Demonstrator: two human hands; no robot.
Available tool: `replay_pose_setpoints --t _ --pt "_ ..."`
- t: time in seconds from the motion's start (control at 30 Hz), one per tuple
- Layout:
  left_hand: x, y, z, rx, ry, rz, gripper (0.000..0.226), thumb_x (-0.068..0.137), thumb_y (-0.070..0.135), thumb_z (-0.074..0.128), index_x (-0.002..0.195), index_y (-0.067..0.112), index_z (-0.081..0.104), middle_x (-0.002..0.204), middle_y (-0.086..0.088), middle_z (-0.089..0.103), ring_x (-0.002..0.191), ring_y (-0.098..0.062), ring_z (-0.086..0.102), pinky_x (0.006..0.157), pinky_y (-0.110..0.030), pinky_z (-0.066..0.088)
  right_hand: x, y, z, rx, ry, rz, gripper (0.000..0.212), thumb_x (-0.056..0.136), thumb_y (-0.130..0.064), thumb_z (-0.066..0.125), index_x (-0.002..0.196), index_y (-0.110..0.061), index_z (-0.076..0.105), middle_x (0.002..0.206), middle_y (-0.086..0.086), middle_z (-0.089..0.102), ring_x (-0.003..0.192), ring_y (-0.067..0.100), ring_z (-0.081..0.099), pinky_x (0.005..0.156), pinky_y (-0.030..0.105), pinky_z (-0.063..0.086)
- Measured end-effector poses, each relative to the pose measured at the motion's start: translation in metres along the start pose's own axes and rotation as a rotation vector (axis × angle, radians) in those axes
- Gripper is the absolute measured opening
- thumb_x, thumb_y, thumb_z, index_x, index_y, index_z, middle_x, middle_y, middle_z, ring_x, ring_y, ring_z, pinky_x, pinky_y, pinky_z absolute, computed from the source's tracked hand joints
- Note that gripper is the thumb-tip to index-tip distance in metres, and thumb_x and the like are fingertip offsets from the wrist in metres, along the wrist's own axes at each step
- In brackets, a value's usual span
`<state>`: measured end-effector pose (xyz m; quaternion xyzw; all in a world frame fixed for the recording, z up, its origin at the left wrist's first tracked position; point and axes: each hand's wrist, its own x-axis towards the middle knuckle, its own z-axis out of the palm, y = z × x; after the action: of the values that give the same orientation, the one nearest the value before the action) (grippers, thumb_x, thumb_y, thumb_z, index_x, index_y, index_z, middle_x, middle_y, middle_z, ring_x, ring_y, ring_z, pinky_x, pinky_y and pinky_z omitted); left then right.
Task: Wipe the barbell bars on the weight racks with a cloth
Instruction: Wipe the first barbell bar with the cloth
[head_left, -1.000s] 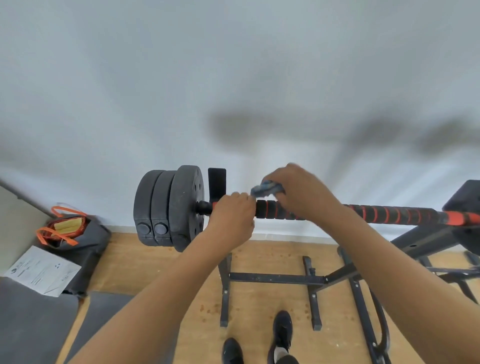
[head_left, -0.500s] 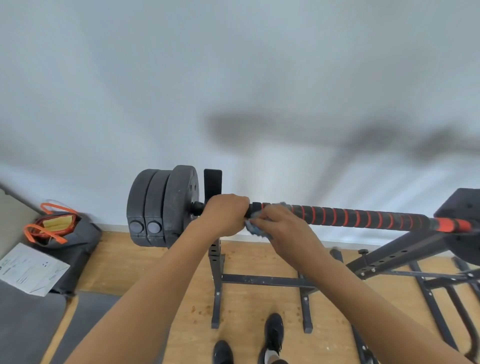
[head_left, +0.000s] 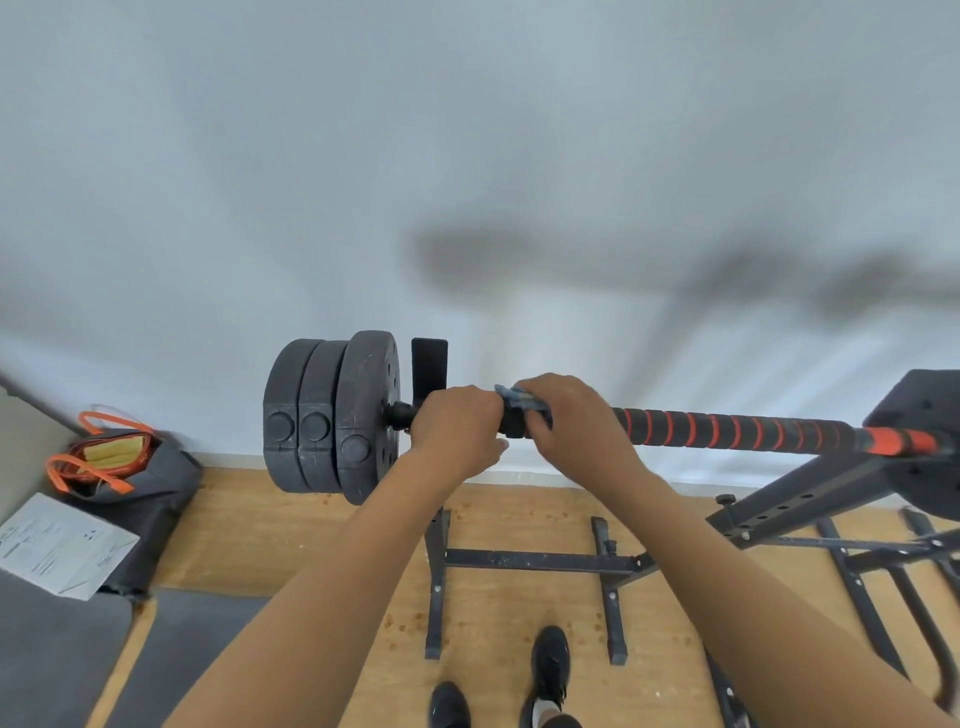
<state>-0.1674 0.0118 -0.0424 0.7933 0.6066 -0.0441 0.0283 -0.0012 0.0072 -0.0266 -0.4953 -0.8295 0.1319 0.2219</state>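
A barbell bar (head_left: 727, 428) with a black grip ringed in orange lies across a black rack (head_left: 795, 499). Three black weight plates (head_left: 332, 415) sit on its left end. My left hand (head_left: 457, 423) grips the bar just right of the plates. My right hand (head_left: 569, 421) is curled over the bar beside it, pressing a small blue-grey cloth (head_left: 511, 395) on top of the bar. Only an edge of the cloth shows between the two hands.
The rack's floor frame (head_left: 540, 561) stands on the wooden floor in front of my black shoes (head_left: 550, 665). A grey bag with orange straps (head_left: 119, 467) and a white paper (head_left: 57, 551) lie at the left by the wall. A grey mat (head_left: 62, 654) covers the lower left.
My right hand with the cloth rolled from the front and underside of the bar up over its top, staying next to my left hand. The left hand kept its grip.
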Motion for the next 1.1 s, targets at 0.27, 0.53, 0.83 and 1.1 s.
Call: replay_pose_setpoints --t 0.27,0.53,0.83,1.1 --pt "0.011 0.006 -0.011 0.052 -0.062 -0.019 0.011 0.095 0.022 0.057 0.084 0.019 0.055 0.068 0.004 0.047 0.065 -0.022 0.054 0.058 -0.031 0.039 -0.032 0.004 0.007 -0.184 0.042 -0.123 0.060 0.075 0.021 0.068 0.124 -0.013 0.067 0.120 -0.003 0.064 0.100 0.022 0.049 0.072 0.032 0.051" --pt "-0.002 0.006 -0.005 0.055 0.103 0.026 0.025 0.101 0.044 0.054 0.100 0.019 0.056 0.085 0.002 0.059 0.077 -0.022 0.059 0.062 -0.033 0.038 0.009 -0.001 -0.025 -0.053 0.055 0.043 0.030 0.092 -0.001 0.062 0.117 -0.015 0.073 0.118 0.003 0.067 0.101 0.022 0.050 0.080 0.031 0.047" --pt "0.016 -0.002 -0.013 -0.082 -0.130 0.121 0.038 0.101 0.056 0.047 0.087 0.022 0.057 0.074 0.007 0.056 0.073 -0.020 0.060 0.065 -0.034 0.048 -0.026 -0.015 0.017 -0.264 0.044 0.043 0.040 0.079 0.012 0.062 0.110 -0.012 0.063 0.113 0.001 0.049 0.098 0.022 0.041 0.053 0.027 0.047" --pt "0.032 -0.007 -0.023 -0.127 -0.306 0.106 0.042 0.087 0.054 0.073 0.079 0.017 0.054 0.068 0.005 0.056 0.064 -0.017 0.055 0.057 -0.029 0.041 -0.036 -0.014 -0.006 -0.249 0.060 -0.002 0.040 0.085 0.002 0.068 0.121 -0.016 0.067 0.111 0.000 0.054 0.098 0.020 0.046 0.058 0.029 0.051"
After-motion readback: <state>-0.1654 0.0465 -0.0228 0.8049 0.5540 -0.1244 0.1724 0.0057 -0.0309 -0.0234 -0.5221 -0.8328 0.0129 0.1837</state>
